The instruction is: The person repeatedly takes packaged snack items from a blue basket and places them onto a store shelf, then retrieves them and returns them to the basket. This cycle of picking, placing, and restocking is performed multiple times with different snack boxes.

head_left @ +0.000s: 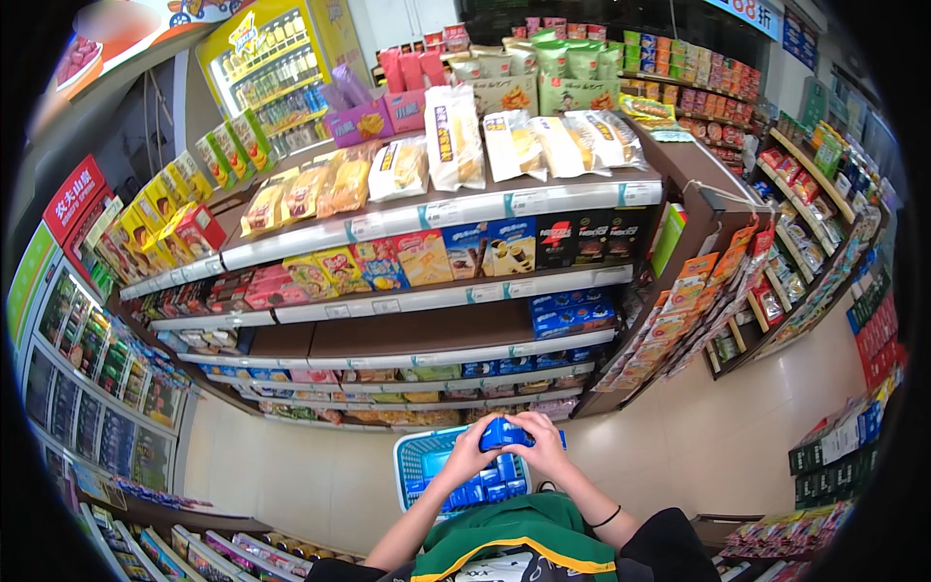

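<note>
Both of my hands hold a small blue package (503, 433) up at chest level. My left hand (469, 449) wraps its left side, and my right hand (542, 442) grips the right side, with a dark band on that wrist. Fingers cover much of the package. Below them is a light-blue plastic shopping basket (404, 465), partly hidden by my forearms and clothing. Several blue packages (489, 486) lie in it, close together. Straight ahead, more blue boxes (571, 316) are stacked at the right end of a middle shelf.
A brown shelving unit (407, 337) with price-tag rails fills the view ahead. Bagged bread (454, 138) lines its top. Hanging snack packets (676, 313) cover the right end panel. A drinks cooler (109, 393) stands at left, stacked cartons (836, 451) at right. Pale tiled floor (669, 436) lies between.
</note>
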Demonstrator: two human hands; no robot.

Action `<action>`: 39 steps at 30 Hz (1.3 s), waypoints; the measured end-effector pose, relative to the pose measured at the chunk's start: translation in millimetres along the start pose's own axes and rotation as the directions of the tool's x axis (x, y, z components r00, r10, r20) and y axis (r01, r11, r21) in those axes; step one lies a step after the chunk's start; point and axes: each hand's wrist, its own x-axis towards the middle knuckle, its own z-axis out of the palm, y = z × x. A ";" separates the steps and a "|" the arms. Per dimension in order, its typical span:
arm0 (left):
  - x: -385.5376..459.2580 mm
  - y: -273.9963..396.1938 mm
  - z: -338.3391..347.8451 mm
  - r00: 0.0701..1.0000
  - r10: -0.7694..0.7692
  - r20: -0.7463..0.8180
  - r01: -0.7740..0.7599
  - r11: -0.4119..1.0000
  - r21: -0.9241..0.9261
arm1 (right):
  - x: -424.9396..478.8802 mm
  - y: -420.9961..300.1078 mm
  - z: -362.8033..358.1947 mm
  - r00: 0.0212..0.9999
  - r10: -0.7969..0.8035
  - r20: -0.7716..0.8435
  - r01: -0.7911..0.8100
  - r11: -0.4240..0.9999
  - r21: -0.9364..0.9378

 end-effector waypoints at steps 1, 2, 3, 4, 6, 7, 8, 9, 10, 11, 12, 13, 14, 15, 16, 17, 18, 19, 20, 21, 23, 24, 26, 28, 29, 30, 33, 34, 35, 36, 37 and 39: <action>-0.6 -0.7 2.3 0.999 -0.035 -0.009 0.035 0.999 0.007 | -0.2 -2.2 -5.2 1.000 0.010 0.006 -0.010 1.000 0.011; -0.9 -0.8 4.0 0.997 -0.076 -0.018 0.075 0.997 -0.023 | -0.1 -1.2 -10.3 1.000 -0.021 0.022 0.021 1.000 0.006; -1.8 -1.4 3.6 0.992 -0.123 -0.027 0.121 0.991 -0.051 | -1.3 3.0 -13.0 0.998 -0.006 0.056 0.006 1.000 0.014; -2.4 1.4 2.2 0.991 -0.122 -0.061 0.114 0.986 -0.119 | -3.6 4.6 -19.9 0.999 0.016 0.030 -0.013 0.996 -0.093; -3.3 -28.5 5.9 0.983 -0.153 -0.098 0.121 0.954 -0.275 | -8.2 18.5 -32.1 0.996 0.083 -0.010 -0.083 0.960 -0.266; -1.2 -29.5 4.0 0.975 -0.198 -0.096 0.153 0.924 -0.351 | -8.4 22.0 -41.4 0.992 0.109 -0.057 -0.122 0.921 -0.369; 0.7 -29.6 1.9 0.971 -0.220 -0.090 0.162 0.890 -0.426 | -9.8 29.9 -45.3 0.979 0.144 -0.142 -0.187 0.911 -0.368; -2.4 -38.1 -4.1 0.969 -0.237 -0.072 0.169 0.845 -0.507 | -10.1 41.1 -40.1 0.962 0.173 -0.211 -0.240 0.905 -0.351; 8.9 -32.7 0.3 0.969 -0.242 -0.046 0.162 0.767 -0.621 | -13.3 60.9 -48.0 0.940 0.242 -0.242 -0.312 0.896 -0.315; 19.2 -27.4 4.4 0.968 -0.249 -0.021 0.158 0.675 -0.721 | -16.7 78.2 -52.4 0.920 0.192 -0.342 -0.303 0.901 -0.312; 33.1 -34.7 14.9 0.974 -0.224 -0.021 0.136 0.659 -0.740 | -18.1 107.6 -56.4 0.892 0.324 -0.315 -0.346 0.938 -0.015; 42.2 -35.5 17.4 0.976 -0.217 -0.002 0.138 0.628 -0.766 | -11.2 115.9 -58.4 0.872 0.432 -0.229 -0.362 0.885 0.291; 51.4 -36.1 20.7 0.974 -0.226 -0.004 0.138 0.609 -0.781 | -5.5 122.6 -56.8 0.876 0.428 -0.221 -0.303 0.846 0.438; 58.5 -32.2 21.3 0.971 -0.241 -0.010 0.138 0.590 -0.796 | 5.1 126.7 -55.2 0.891 0.419 -0.177 -0.269 0.798 0.539; 68.9 -35.6 20.0 0.975 -0.219 0.034 0.166 0.621 -0.766 | 14.3 130.8 -55.6 0.897 0.379 -0.227 -0.262 0.870 0.419; 83.1 -43.7 23.4 0.983 -0.184 0.013 0.127 0.626 -0.769 | 26.1 135.9 -58.0 0.903 0.332 -0.272 -0.252 0.923 0.290; 95.9 -46.3 26.9 0.984 -0.179 -0.014 0.107 0.643 -0.759 | 40.0 141.3 -62.9 0.924 0.296 -0.242 -0.202 0.915 0.348; 110.2 -48.7 29.2 0.984 -0.174 -0.041 0.086 0.660 -0.747 | 47.8 144.9 -66.8 0.905 0.326 -0.272 -0.238 0.920 0.310; 125.5 -46.0 30.9 0.981 -0.187 -0.045 0.087 0.643 -0.761 | 58.0 142.7 -75.8 0.905 0.286 -0.315 -0.232 0.952 0.198; 138.7 -44.2 28.9 0.980 -0.193 -0.044 0.113 0.728 -0.676 | 69.0 140.8 -85.2 0.904 0.241 -0.354 -0.226 0.970 0.083; 179.4 -64.6 44.7 0.992 -0.095 -0.078 0.050 0.891 -0.451 | 89.0 162.9 -110.2 0.913 0.226 -0.341 -0.226 0.973 0.040; 191.6 -71.8 41.0 0.990 -0.070 -0.125 0.017 0.923 -0.385 | 105.8 169.5 -112.3 0.922 0.247 -0.299 -0.252 0.967 0.021; 216.8 -71.5 37.0 0.984 -0.059 -0.171 0.004 0.951 -0.309 | 135.4 183.9 -120.6 0.938 0.220 -0.269 -0.240 0.970 -0.044; 235.7 -85.8 32.2 0.969 -0.103 -0.223 0.023 0.942 -0.334 | 164.3 189.6 -118.7 0.950 0.194 -0.246 -0.251 0.942 -0.224; 243.0 -100.1 28.4 0.952 -0.099 -0.288 -0.002 0.944 -0.329 | 178.7 189.4 -115.0 0.956 0.197 -0.219 -0.259 0.915 -0.308; 248.9 -111.0 25.1 0.956 -0.091 -0.280 -0.001 0.950 -0.311 | 190.7 188.9 -113.6 0.962 0.210 -0.173 -0.261 0.893 -0.366; 259.7 -133.6 20.1 0.942 -0.089 -0.325 -0.009 0.958 -0.287 | 212.4 212.2 -93.9 0.979 0.179 -0.099 -0.204 0.889 -0.411; 258.0 -142.0 13.9 0.933 -0.146 -0.328 0.045 0.954 -0.297 | 218.2 207.7 -87.0 0.981 0.177 -0.074 -0.191 0.876 -0.443; 256.8 -150.2 9.2 0.927 -0.128 -0.353 0.033 0.964 -0.263 | 225.8 204.1 -82.0 0.983 0.175 -0.048 -0.176 0.863 -0.474; 257.9 -155.1 3.5 0.930 -0.161 -0.330 0.072 0.961 -0.267 | 233.8 203.0 -77.1 0.991 0.120 -0.053 -0.130 0.865 -0.484; 264.0 -156.5 0.6 0.935 -0.189 -0.300 0.106 0.956 -0.273 | 241.5 212.2 -77.1 0.991 0.128 -0.032 -0.127 0.862 -0.490; 279.4 -158.3 3.4 0.933 -0.256 -0.252 0.180 0.940 -0.288 | 260.7 239.3 -74.6 0.989 0.147 0.011 -0.122 0.856 -0.502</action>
